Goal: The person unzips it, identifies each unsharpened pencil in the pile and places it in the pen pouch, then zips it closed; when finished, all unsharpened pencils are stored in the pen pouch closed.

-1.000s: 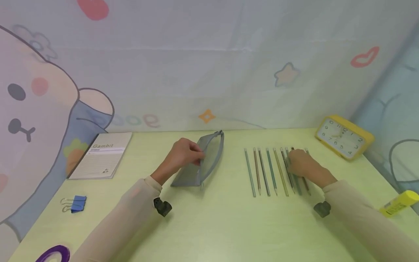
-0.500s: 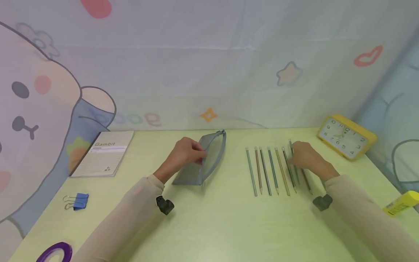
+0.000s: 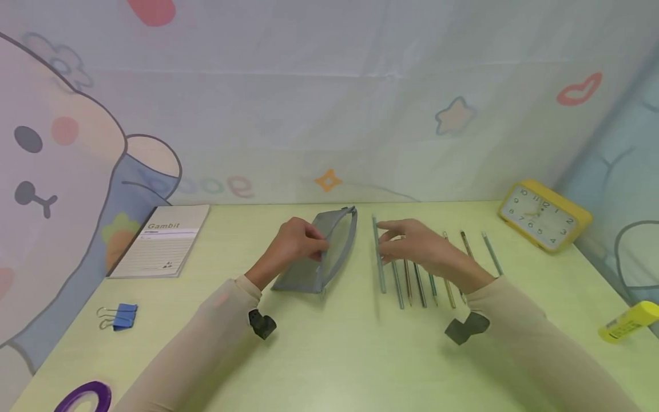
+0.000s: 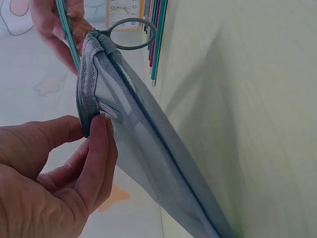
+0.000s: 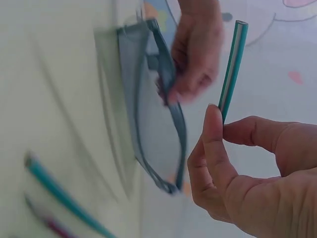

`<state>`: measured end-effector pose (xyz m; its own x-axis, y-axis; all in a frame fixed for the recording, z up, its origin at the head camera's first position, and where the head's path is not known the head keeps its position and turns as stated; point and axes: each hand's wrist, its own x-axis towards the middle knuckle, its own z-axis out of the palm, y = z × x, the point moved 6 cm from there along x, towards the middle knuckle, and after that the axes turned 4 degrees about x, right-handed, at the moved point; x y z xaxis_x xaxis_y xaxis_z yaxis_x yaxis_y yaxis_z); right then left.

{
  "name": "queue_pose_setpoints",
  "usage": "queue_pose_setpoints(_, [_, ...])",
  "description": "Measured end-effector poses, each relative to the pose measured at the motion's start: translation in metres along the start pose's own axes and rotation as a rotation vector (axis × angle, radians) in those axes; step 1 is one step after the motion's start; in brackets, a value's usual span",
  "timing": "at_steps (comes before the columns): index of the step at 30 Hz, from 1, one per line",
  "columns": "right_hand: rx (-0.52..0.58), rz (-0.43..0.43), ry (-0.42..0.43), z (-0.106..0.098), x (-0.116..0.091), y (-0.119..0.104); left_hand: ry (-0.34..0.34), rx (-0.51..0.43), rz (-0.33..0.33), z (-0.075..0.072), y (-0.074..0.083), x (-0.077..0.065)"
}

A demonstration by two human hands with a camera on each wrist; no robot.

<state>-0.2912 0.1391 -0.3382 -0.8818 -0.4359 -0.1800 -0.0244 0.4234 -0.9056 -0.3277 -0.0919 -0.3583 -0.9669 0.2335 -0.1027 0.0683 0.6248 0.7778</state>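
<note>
My left hand (image 3: 297,246) pinches one side of the open mouth of a grey zippered pencil pouch (image 3: 301,276); the left wrist view shows thumb and fingers on its zip edge (image 4: 88,99). To the pouch's right, my right hand (image 3: 419,246) holds a green pencil (image 3: 381,269) between thumb and fingertips, raised above the table. In the right wrist view this pencil (image 5: 233,69) is striped green and white, with a flat unsharpened end up. Beneath and beside the right hand lies a row of several pencils (image 3: 418,286), partly hidden by the hand and forearm.
A yellow alarm clock (image 3: 540,216) stands at the back right, and a yellow glue stick (image 3: 628,321) lies at the right edge. On the left are a notebook (image 3: 159,243), a blue binder clip (image 3: 124,317) and a purple tape roll (image 3: 104,395). A printed cloth (image 3: 288,114) hangs behind.
My right hand has picked a green pencil out of the right part of the row and carried it left, close to the pouch. The left hand keeps its grip on the pouch.
</note>
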Motion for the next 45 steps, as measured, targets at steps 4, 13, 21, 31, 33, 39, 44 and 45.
queue_pose_setpoints(4, [0.084, 0.019, -0.057, 0.034, 0.025, 0.004, -0.001, 0.022, 0.008, 0.001, 0.001, 0.001])
queue_pose_setpoints(13, [0.089, 0.009, 0.02, 0.055, 0.072, 0.006, 0.002, 0.037, 0.022, 0.003, 0.004, 0.001])
queue_pose_setpoints(21, [-0.075, 0.038, 0.117, 0.056, 0.084, -0.001, 0.019, 0.062, 0.029, 0.002, 0.007, 0.002])
queue_pose_setpoints(31, [-0.219, 0.028, 0.096, 0.043, 0.063, -0.009, 0.009, 0.032, 0.035, 0.001, 0.009, 0.0])
queue_pose_setpoints(33, [-0.248, -0.001, 0.085, 0.035, 0.054, -0.013, 0.01, 0.018, 0.031, -0.001, 0.007, -0.002])
queue_pose_setpoints(39, [-0.356, -0.028, 0.09, -0.013, 0.026, -0.013, 0.015, 0.009, 0.01, -0.007, 0.002, -0.004])
queue_pose_setpoints(44, [-0.506, 0.006, 0.133, -0.06, 0.006, 0.001, 0.018, 0.01, -0.001, -0.009, 0.004, -0.005])
queue_pose_setpoints(45, [-0.543, 0.014, 0.138, -0.066, 0.003, 0.005, 0.015, 0.012, 0.0, -0.009, 0.004, -0.005])
